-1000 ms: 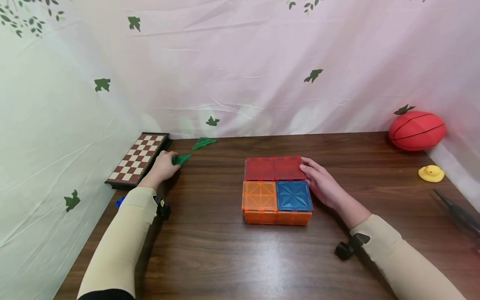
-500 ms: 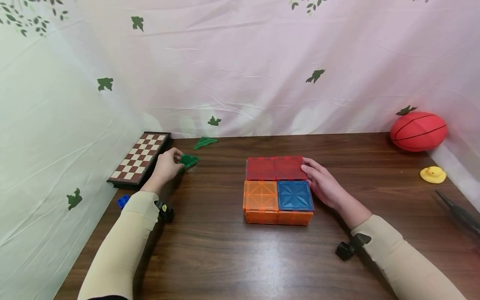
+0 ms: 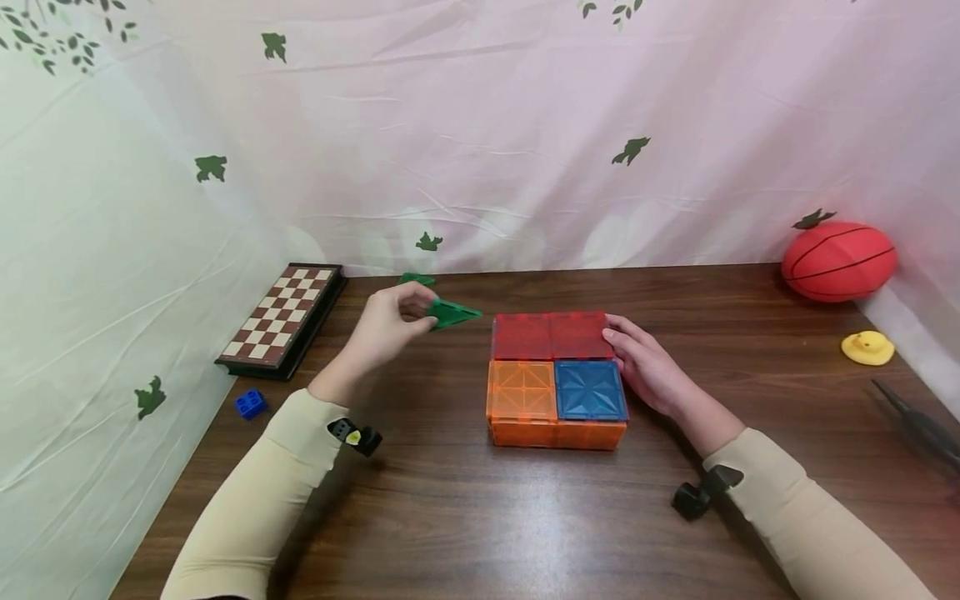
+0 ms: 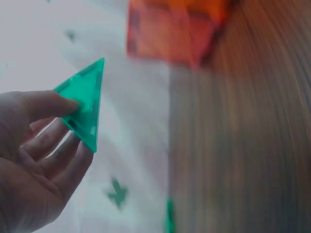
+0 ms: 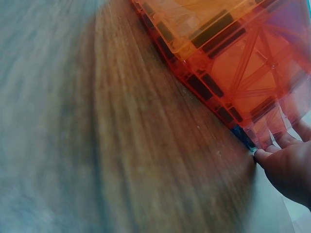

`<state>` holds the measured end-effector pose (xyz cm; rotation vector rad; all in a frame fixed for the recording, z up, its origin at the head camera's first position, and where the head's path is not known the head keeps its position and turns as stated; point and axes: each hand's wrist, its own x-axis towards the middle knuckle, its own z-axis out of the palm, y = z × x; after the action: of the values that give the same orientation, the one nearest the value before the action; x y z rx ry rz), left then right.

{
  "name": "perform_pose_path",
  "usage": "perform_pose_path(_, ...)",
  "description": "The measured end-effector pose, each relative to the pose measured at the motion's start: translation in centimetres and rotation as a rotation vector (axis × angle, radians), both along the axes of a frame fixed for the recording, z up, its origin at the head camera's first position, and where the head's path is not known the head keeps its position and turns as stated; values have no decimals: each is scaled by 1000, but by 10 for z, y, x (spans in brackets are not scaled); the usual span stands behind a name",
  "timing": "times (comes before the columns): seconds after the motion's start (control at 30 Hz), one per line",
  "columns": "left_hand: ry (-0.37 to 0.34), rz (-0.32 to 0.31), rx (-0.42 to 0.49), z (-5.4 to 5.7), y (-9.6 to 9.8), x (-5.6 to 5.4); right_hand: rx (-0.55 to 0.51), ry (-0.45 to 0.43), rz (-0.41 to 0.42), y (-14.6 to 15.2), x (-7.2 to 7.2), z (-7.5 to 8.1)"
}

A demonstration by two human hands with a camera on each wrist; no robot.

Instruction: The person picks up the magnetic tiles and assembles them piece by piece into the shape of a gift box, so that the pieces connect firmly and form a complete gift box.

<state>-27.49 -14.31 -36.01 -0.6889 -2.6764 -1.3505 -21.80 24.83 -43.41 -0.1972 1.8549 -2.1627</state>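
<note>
My left hand (image 3: pixel 386 325) pinches a green triangular magnetic tile (image 3: pixel 452 314) between thumb and fingers, raised over the table left of a tile box. In the left wrist view, the thumb lies across the face of the triangle (image 4: pixel 86 104). The box of magnetic tiles (image 3: pixel 557 435) has two red tiles (image 3: pixel 547 336) along its back, an orange square (image 3: pixel 522 390) and a blue square (image 3: pixel 589 390) nearer me, and orange tiles down its front. At its right rear corner, my right hand (image 3: pixel 648 367) holds the edge with thumb and fingers. A second green triangle (image 3: pixel 417 278) lies behind my left hand, partly hidden.
At the left lies a folded chessboard case (image 3: pixel 281 321), with a small blue brick (image 3: pixel 251 404) nearer me. To the right are a red ball (image 3: pixel 838 262), a yellow rubber duck (image 3: pixel 867 347) and a dark pointed tool (image 3: pixel 918 425). A patterned cloth (image 3: pixel 465 142) walls the back.
My left hand has lifted the green triangle from beside the chessboard and carried it right toward the box, uncovering the blue brick. The right hand stays at the box's edge.
</note>
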Motion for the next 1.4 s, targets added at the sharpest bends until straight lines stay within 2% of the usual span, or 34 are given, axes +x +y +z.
perform_pose_path(0.1, -14, -94, 42, 8, 22, 15, 7, 3, 7, 1, 0, 1)
perform_pose_path(0.27, -30, -210, 56, 10, 51, 32, 14, -1, 15, 2, 0, 0)
perform_pose_path(0.53, 10, -284, -7, 1, 75, 38, 21, -4, 11, 2, -1, -1)
perform_pose_path(0.77, 32, -295, -36, -2, 82, 36, 23, -13, 9, 2, -2, 0)
perform_pose_path(1.4, 74, -292, -46, -6, 83, 35, 12, -9, 4, 1, 0, 0)
